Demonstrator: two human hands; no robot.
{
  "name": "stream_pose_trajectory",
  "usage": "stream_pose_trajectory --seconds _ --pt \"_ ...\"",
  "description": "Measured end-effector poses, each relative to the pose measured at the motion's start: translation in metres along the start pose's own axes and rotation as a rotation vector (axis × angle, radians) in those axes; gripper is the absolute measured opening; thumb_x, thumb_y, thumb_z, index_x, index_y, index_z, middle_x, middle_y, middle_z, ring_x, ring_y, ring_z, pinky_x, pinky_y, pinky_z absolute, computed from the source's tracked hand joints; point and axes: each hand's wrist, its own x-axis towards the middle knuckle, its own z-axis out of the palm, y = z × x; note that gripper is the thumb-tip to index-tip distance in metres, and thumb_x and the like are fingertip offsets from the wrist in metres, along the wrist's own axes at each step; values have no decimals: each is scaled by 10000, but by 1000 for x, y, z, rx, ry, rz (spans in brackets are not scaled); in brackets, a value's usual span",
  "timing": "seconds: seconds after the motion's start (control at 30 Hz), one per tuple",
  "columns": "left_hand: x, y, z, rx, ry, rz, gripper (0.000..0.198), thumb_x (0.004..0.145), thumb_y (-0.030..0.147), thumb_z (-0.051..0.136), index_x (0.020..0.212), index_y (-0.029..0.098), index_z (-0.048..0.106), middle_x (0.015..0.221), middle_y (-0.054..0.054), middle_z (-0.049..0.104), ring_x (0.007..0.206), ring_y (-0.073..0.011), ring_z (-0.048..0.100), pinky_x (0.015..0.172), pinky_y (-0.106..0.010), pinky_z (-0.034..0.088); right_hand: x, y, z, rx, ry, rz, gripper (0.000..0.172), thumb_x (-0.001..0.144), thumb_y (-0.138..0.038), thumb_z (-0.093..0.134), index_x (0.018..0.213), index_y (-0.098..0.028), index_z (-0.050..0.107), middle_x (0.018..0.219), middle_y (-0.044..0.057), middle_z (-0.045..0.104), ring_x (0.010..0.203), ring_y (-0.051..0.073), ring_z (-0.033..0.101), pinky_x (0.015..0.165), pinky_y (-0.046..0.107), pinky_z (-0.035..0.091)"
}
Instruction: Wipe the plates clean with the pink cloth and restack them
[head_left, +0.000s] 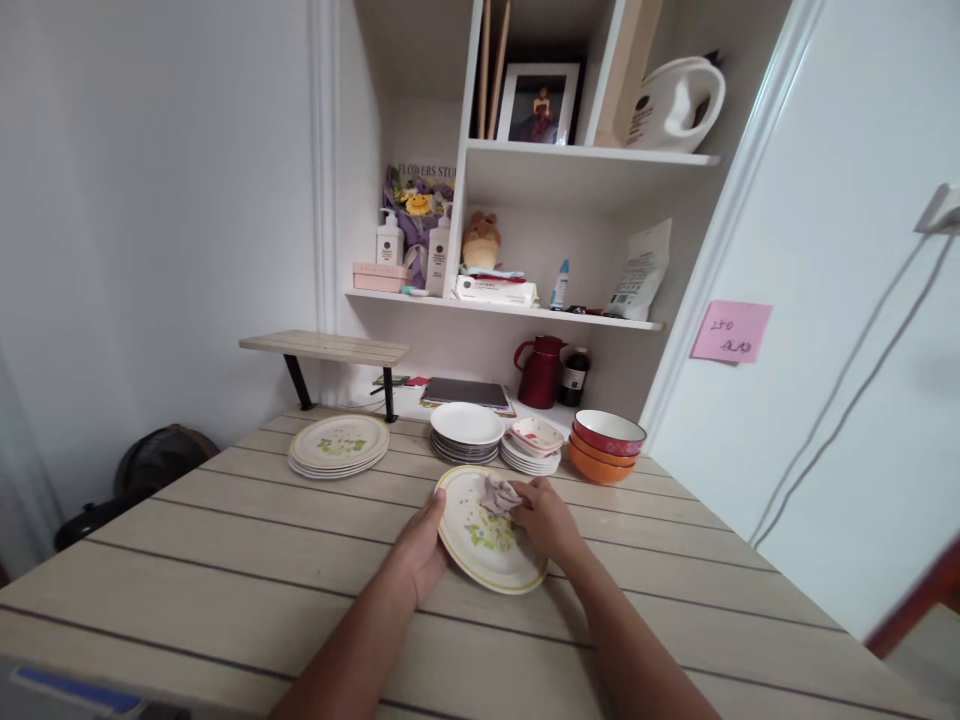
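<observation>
A white plate (480, 555) with a yellow rim and a green flower print is tilted up over the near middle of the table. My left hand (421, 545) grips its left edge, thumb on the upper face and the other fingers beneath. In my right hand (546, 515) is a crumpled greyish-pink cloth (500, 495), pressed against the plate's upper right face. A stack of similar flower-printed plates (339, 445) lies to the left. Behind the held plate stands a pile of plates with a plain white one (467, 424) on top.
Small white dishes (531, 458) and a stack of orange and red bowls (606, 445) stand at the back right. A small raised shelf (326, 347) is at the back left. Behind are a dark red jug (540, 372), a dark bottle (574, 375) and wall shelving (525, 312).
</observation>
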Motion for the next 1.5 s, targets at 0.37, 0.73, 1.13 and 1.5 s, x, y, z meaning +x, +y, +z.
stream_pose_trajectory --seconds 0.37,0.73,1.13,1.5 --pt "1 0 -2 15 67 -6 446 910 382 505 1252 103 573 1134 -168 701 1005 -255 677 898 -371 526 -4 2 2 121 -33 -126 560 772 -87 478 1286 -292 564 1087 49 501 977 170 549 883 258 393" --pt "-2 1 0 -67 52 10 383 912 316 518 1225 109 595 1105 -163 712 1057 -244 658 907 -362 526 -13 -17 -1 132 -36 -205 361 858 -338 538 1200 -267 628 1250 97 485 1014 212 556 909 339 421" --pt "0 1 -1 -45 103 19 336 915 287 515 1178 97 602 1075 -162 721 984 -235 684 871 -350 544 -16 -31 -5 -37 -52 -212 428 863 -196 480 1231 -375 604 1068 19 563 891 158 586 750 239 381" --pt "-4 1 -2 -39 60 37 305 855 224 602 1133 97 605 1036 -161 729 961 -254 691 875 -368 535 -14 -22 3 106 -69 -203 403 842 -162 492 1199 -313 602 1057 38 500 897 163 558 810 257 410"
